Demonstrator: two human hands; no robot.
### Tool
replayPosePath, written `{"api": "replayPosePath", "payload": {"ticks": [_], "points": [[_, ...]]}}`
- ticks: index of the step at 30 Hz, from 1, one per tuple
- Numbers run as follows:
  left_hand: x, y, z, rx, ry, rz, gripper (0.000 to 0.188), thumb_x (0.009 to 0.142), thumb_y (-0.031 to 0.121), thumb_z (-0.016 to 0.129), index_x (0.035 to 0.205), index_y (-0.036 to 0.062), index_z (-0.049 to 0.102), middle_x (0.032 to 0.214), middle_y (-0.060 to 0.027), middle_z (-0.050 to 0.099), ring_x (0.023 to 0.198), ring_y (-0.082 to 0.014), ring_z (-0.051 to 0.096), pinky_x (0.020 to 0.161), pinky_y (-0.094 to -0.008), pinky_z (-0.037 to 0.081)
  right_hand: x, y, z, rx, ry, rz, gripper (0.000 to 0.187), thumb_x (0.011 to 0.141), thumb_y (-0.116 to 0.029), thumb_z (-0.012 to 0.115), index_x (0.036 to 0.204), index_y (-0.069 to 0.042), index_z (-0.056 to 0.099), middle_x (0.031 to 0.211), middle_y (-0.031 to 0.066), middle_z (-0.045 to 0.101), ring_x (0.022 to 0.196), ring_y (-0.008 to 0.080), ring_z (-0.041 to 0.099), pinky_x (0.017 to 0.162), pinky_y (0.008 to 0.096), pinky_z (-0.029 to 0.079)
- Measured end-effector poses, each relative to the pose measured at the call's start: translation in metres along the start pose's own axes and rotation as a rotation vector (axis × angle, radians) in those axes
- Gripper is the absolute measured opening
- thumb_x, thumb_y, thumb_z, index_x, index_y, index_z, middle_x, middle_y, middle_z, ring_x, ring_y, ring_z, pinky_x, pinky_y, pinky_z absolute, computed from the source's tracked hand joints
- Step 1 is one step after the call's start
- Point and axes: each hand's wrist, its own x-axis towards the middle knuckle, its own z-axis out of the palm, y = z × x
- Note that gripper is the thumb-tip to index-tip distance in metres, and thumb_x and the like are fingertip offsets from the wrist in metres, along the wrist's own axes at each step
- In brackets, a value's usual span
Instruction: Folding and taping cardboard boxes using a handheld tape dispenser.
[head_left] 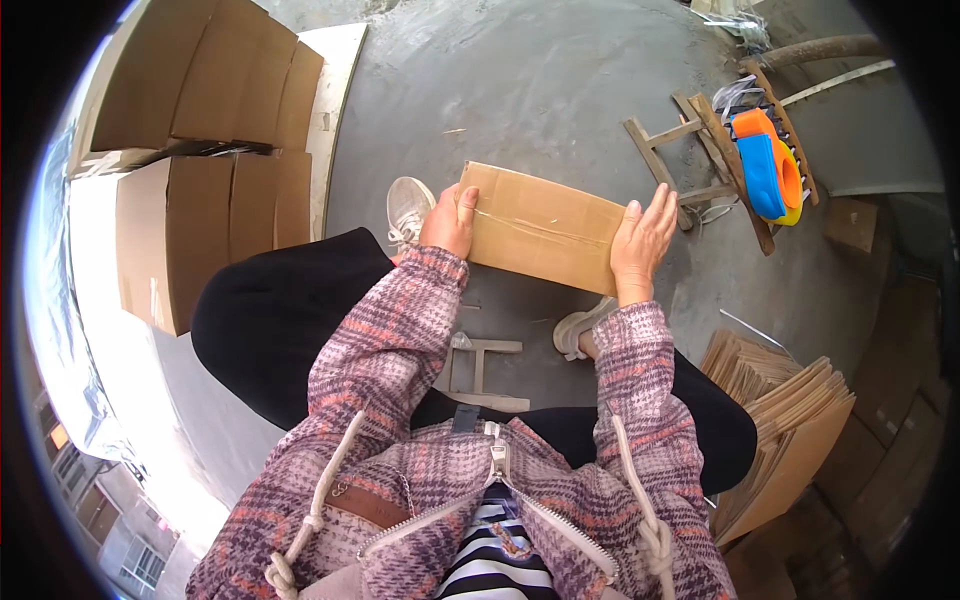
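A closed brown cardboard box [540,222], long and shallow, is held between my two hands above the floor, slightly tilted down to the right. My left hand [449,224] wraps its left end, with the thumb along the edge and the other fingers partly hidden. Against the right end presses the palm of my right hand [643,240], its fingers stretched out past the box. A seam or crease runs lengthwise across the top face. The underside of the box is hidden.
Large cardboard boxes [205,205] are stacked at the left. Orange, blue and yellow rolls or bands [765,165] lie on a wooden frame [735,160] at the far right. Flattened cardboard sheets [785,430] stand near my right knee. A wooden stool [482,372] shows between my legs.
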Motion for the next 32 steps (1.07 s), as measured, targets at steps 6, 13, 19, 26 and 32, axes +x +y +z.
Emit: {"api": "replayPosePath", "payload": {"ticks": [6,13,19,26,32], "points": [[0.018,-0.033,0.003,-0.79,-0.289,-0.396,0.068,0.096,0.053,0.024,0.138,0.0008,0.035,0.141,-0.0116,0.039,0.131,-0.0195,0.034,0.107,-0.028,0.025,-0.002,0.014,0.001,1.333,-0.338,0.598,0.065,0.097,-0.05,0.025,0.145,-0.008,0.018,0.147,0.016,0.024,0.135,0.0251,0.024,0.111,0.0377,0.021],[0.032,-0.053,0.011,-0.787,-0.289,-0.436,0.071,0.095,0.057,0.023,0.139,0.0029,0.035,0.141,-0.0111,0.039,0.131,-0.0195,0.034,0.107,-0.0283,0.025,0.002,0.029,0.022,1.543,-0.461,0.64,0.063,0.096,-0.051,0.023,0.146,-0.011,0.019,0.149,0.0085,0.024,0.134,0.0223,0.023,0.112,0.0384,0.018],[0.037,-0.046,0.019,-0.865,-0.389,-0.486,0.062,0.096,0.052,0.028,0.137,0.0072,0.038,0.139,-0.0052,0.041,0.125,-0.0168,0.041,0.103,-0.0298,0.033,0.0,0.052,0.042,1.527,-0.49,0.786,0.063,0.096,-0.052,0.025,0.146,-0.015,0.017,0.15,0.0043,0.021,0.136,0.0213,0.021,0.111,0.0395,0.018],[0.045,-0.028,0.024,-0.878,-0.335,-0.464,0.067,0.096,0.053,0.028,0.134,-0.0008,0.04,0.139,-0.0134,0.041,0.127,-0.0206,0.039,0.104,-0.0326,0.031,-0.008,0.059,0.036,1.475,-0.574,0.765,0.063,0.096,-0.054,0.025,0.146,-0.017,0.018,0.149,0.0038,0.022,0.135,0.0217,0.024,0.111,0.0405,0.019],[0.064,-0.074,0.041,0.147,0.049,-0.219,0.061,0.094,0.045,0.041,0.133,-0.0012,0.038,0.141,-0.0208,0.034,0.125,-0.036,0.04,0.103,-0.041,0.034,-0.015,0.013,-0.001,1.346,-0.854,0.99,0.076,0.09,-0.064,0.03,0.147,-0.015,0.015,0.15,0.0072,0.019,0.137,0.0207,0.019,0.113,0.0378,0.012]]}}
